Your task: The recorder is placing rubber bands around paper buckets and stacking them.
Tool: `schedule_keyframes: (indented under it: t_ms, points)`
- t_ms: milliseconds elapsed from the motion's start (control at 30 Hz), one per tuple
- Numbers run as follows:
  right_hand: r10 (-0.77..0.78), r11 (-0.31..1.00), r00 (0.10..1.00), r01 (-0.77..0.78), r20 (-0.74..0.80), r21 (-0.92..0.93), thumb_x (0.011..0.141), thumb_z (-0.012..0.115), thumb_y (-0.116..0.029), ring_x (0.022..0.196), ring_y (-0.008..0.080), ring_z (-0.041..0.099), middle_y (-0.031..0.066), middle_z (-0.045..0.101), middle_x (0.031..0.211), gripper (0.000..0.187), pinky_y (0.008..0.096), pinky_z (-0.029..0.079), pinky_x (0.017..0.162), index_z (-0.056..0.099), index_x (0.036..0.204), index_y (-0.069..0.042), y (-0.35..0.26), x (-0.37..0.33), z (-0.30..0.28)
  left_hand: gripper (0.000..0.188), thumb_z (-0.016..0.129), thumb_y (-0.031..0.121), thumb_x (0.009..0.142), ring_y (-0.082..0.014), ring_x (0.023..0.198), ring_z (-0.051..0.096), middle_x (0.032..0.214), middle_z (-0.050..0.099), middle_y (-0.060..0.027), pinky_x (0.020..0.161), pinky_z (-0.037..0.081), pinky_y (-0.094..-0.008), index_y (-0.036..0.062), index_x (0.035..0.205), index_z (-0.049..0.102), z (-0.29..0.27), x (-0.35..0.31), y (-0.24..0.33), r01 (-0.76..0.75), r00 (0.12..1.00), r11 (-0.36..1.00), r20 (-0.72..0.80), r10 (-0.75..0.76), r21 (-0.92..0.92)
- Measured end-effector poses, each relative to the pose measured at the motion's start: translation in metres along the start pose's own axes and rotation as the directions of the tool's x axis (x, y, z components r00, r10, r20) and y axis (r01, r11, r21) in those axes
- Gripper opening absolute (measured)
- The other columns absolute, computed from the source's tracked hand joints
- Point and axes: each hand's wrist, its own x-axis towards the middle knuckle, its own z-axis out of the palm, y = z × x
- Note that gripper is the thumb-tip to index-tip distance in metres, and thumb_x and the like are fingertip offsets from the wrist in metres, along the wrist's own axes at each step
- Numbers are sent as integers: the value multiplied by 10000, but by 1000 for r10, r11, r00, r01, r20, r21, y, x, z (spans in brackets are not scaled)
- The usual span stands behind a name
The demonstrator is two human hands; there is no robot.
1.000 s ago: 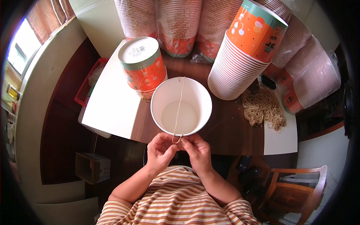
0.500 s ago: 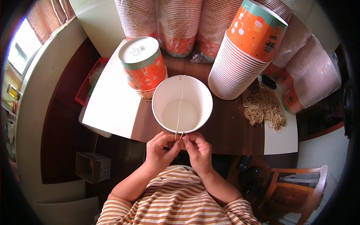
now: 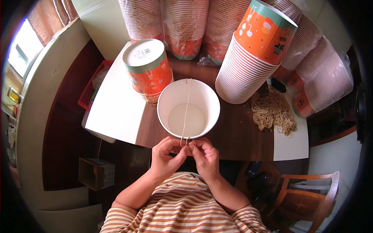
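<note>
A white-lined paper bucket (image 3: 166,103) stands at the table's near edge, its open mouth facing me. A beige string (image 3: 188,104) runs across the mouth from the far rim to the near rim, where it loops down into my fingers. My left hand (image 3: 168,153) pinches the string between thumb and forefinger just below the near rim. Close beside it, my right hand (image 3: 204,154) is closed in a pinch on the string too. The fingertips nearly meet, and they partly hide the string's end.
Upside-down orange buckets (image 3: 149,75) with string below stand at left. A tall bucket stack (image 3: 248,70) leans at right, near a heap of beige strings (image 3: 274,112). Plastic-wrapped stacks (image 3: 184,29) line the back. A wooden chair (image 3: 307,194) is at lower right.
My fingertips have shifted slightly at the near rim, and the string loop between them looks a little wider. The bucket has barely moved.
</note>
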Motion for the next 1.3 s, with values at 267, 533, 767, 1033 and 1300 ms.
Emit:
schedule_keyframes:
  t_ms: [267, 533, 767, 1033, 1300]
  points:
    - [-99, 984, 995, 99, 8, -150, 890, 617, -114, 700, 37, 527, 0, 610, 820, 117, 198, 461, 635, 599, 924, -4, -1, 2, -2, 57, 625, -58, 809, -116, 770, 639, 860, 604, -73, 682, 530, -223, -76, 860, 607, 1, 0, -2, 26, 999, 997, -24, -25, 70]
    - [-97, 983, 995, 95, -4, -158, 884, 626, -119, 690, 28, 511, -11, 597, 786, 113, 195, 448, 615, 598, 903, -12, -1, 3, -2, 35, 646, -3, 780, -113, 617, 610, 711, 598, -71, 558, 504, -230, -18, 811, 636, 1, -3, -15, 7, 993, 999, -117, -2, 42]
    - [-110, 980, 993, 103, -33, -168, 879, 631, -114, 651, 25, 463, -30, 572, 745, 107, 191, 416, 582, 599, 880, -12, 5, 4, -1, 27, 644, -1, 786, -110, 607, 605, 697, 589, -67, 554, 501, -228, -14, 795, 622, 3, -3, -12, 20, 990, 998, -138, -10, 66]
    - [-182, 934, 982, 157, -51, -320, 886, 611, -91, 722, 38, 509, -6, 596, 804, 92, 195, 438, 641, 588, 877, -2, -3, 3, 4, 39, 643, -19, 775, -127, 588, 579, 677, 580, -67, 524, 464, -230, -4, 802, 620, 0, -6, -6, -38, 992, 974, -112, 64, 221]
    - [-131, 987, 989, 123, -68, -104, 886, 612, -85, 642, 32, 443, -12, 549, 813, 73, 194, 390, 583, 589, 887, -16, 6, 5, 4, 45, 660, -14, 778, -142, 586, 577, 688, 597, -79, 516, 449, -241, -1, 818, 643, 3, -10, -9, -80, 986, 982, -131, 103, 171]
